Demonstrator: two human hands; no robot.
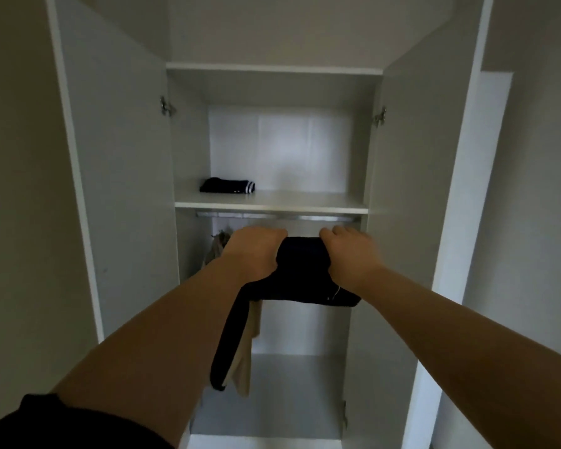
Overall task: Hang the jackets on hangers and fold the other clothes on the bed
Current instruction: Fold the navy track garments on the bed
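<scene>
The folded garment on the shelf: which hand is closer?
Left. The left hand is just below the folded garment; the right hand, also gripping the held dark garment, is farther right.

A black sleeve (62, 426) is worn on the left arm (149, 345) — seen only at the near left corner. The right arm (467, 322) is left bare — likewise the left hand (253, 251) and right hand (350, 254).

You've got nothing readable here: no legible text on the wardrobe (402, 157) or the folded dark garment (227, 185) (its white stripes (249, 188) are plain trim).
</scene>
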